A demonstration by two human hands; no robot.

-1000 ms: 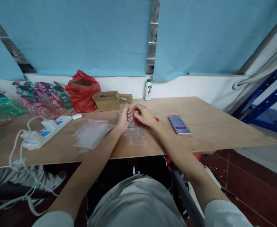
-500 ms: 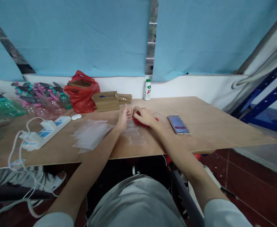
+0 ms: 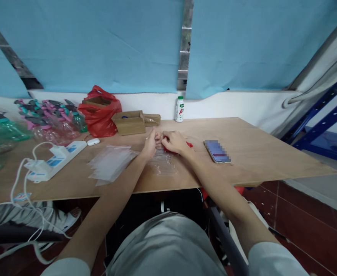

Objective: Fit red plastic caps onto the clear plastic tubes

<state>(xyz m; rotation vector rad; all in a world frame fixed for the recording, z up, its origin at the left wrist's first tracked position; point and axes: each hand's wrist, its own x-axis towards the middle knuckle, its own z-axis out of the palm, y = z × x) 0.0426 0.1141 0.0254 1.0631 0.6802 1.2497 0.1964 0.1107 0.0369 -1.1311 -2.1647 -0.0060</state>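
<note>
My left hand (image 3: 151,145) is closed above the table, its fingers curled in front of my right hand. My right hand (image 3: 174,142) is bent over with its fingertips pinched close to the left fingers. What either hand grips is too small and hidden to make out. Beneath and beside the right hand lie red pieces (image 3: 189,144), partly covered by it. Just below both hands, a row of thin clear plastic tubes (image 3: 163,165) rests on the wood. Left of my left forearm is a fanned stack of clear plastic bags (image 3: 109,163).
A phone (image 3: 217,151) lies to the right. Along the back stand a white bottle with a green cap (image 3: 179,109), a cardboard box (image 3: 130,124) and a red plastic bag (image 3: 101,115). Farther left are a power strip (image 3: 52,163), an earbud case (image 3: 93,142) and several spray bottles (image 3: 61,122).
My right hand has shifted slightly, its fingers drawn lower and closer over the red pieces. The left hand has hardly moved, and other things lie where they were.
</note>
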